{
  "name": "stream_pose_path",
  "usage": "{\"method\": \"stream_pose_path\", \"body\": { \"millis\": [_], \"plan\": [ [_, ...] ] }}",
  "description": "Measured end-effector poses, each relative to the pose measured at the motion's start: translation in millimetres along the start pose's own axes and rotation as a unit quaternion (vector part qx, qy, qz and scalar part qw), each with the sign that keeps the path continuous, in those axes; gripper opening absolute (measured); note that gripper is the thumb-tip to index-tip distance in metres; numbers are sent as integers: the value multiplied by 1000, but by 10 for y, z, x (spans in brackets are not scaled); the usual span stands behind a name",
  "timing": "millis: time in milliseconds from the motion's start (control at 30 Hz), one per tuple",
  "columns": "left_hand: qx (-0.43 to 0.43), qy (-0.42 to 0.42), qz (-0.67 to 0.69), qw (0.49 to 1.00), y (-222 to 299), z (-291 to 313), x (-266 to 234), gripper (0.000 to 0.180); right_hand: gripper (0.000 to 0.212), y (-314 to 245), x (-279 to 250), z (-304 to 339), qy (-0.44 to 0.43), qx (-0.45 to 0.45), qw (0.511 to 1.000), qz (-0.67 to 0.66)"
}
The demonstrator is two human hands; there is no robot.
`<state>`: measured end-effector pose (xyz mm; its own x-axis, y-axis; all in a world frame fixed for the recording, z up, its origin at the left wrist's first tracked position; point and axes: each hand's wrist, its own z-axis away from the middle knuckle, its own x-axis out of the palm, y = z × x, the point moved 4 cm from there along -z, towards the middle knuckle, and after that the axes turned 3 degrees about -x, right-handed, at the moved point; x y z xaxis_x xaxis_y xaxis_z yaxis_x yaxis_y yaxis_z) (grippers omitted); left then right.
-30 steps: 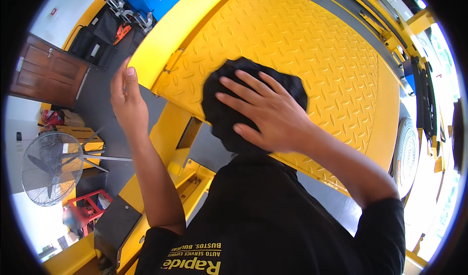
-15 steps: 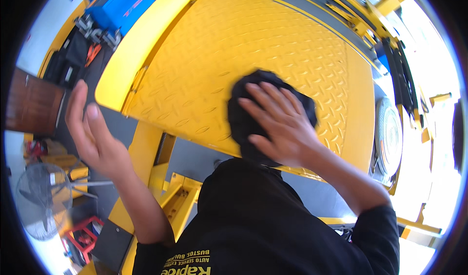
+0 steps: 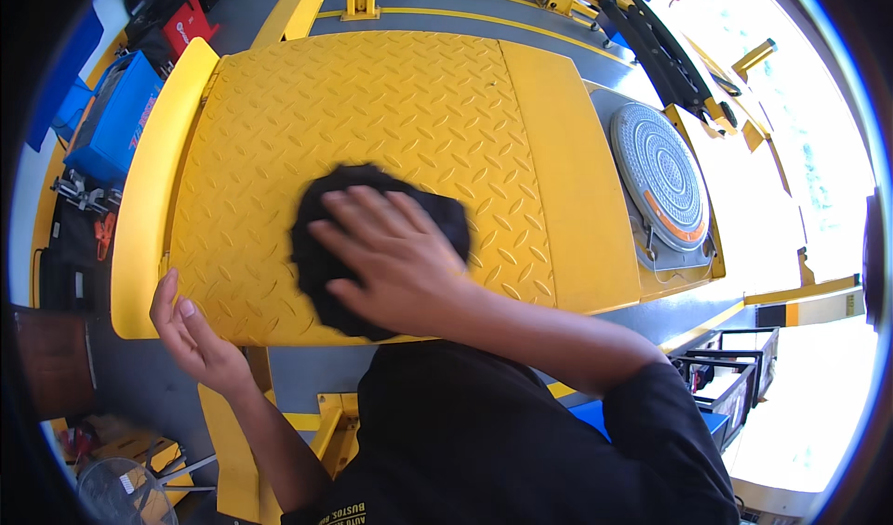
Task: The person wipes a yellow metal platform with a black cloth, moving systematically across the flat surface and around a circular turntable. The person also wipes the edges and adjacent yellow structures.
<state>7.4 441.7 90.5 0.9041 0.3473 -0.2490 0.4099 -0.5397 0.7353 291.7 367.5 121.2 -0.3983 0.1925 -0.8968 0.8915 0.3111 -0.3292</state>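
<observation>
Head view showed the right hand [image 3: 400, 269] laid flat over a bunched black cloth [image 3: 312, 269], fingers slightly spread and pressing from above rather than gripping it. The cloth lay on the patterned yellow platform [image 3: 419, 88], close to the edge nearest the person. The left hand [image 3: 200, 344] held nothing that could be seen; its fingers were loosely curved, with a narrow gap at the thumb. It was at the platform's near left corner, beside the smooth yellow flap [image 3: 153, 190], though whether it touched could not be told. A round grey plate [image 3: 660, 176] sat to the right, and a blue box [image 3: 116, 116] stood beyond the flap.
</observation>
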Motion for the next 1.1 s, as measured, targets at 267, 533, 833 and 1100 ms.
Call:
{"method": "stream_pose_path", "body": {
  "millis": [267, 533, 833, 1100],
  "plan": [
    [-8, 6, -16, 1000, -126, 33, 97, 36, 70, 1295, -1196, 2023, -27, 364, 894, 259],
    [-28, 28, -55, 998, -80, 50, 121, 32, 73, 1807, -903, 1027, -51, 305, 927, 212],
    [28, 27, -121, 992, 111, -51, 188, 23, 78, 398, 382, -1203, -58, 25, 992, 109],
    [23, 16, -150, 988, 107, -97, 227, 21, 72, -52, 601, -1592, -39, -19, 998, 34]
  ]
}}
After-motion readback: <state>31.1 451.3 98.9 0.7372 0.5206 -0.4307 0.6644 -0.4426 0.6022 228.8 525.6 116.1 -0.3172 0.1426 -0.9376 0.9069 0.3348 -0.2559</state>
